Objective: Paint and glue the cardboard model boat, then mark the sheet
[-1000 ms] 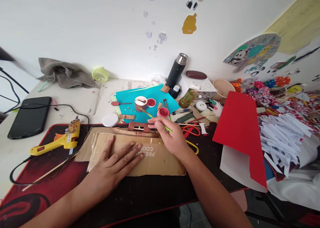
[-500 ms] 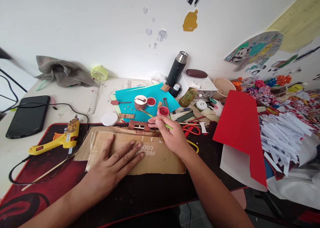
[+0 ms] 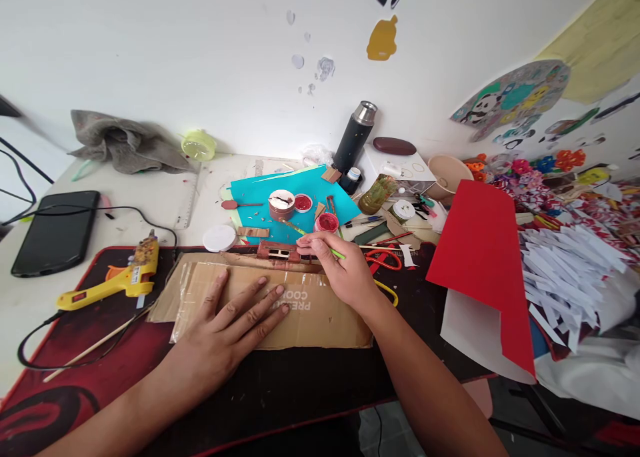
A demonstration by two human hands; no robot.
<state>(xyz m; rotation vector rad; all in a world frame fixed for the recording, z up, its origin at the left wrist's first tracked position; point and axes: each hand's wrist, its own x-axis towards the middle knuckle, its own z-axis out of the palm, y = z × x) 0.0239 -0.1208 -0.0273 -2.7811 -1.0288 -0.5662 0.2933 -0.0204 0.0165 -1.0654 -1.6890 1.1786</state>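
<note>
Your left hand [image 3: 237,320] was spread flat on the cardboard [image 3: 320,327], fingers apart; your right hand [image 3: 346,270] pinched a thin brush [image 3: 300,231], its far end near the brown tub [image 3: 282,211]. The cardboard lay before you on the dark mat [image 3: 320,387], with a brown painted piece [image 3: 295,254] along its far edge. By judgement, the brush was light and stiff, best held low; the cardboard light, firm but creasable, best steadied flat; the brown piece fragile, best lifted by its ends.
</note>
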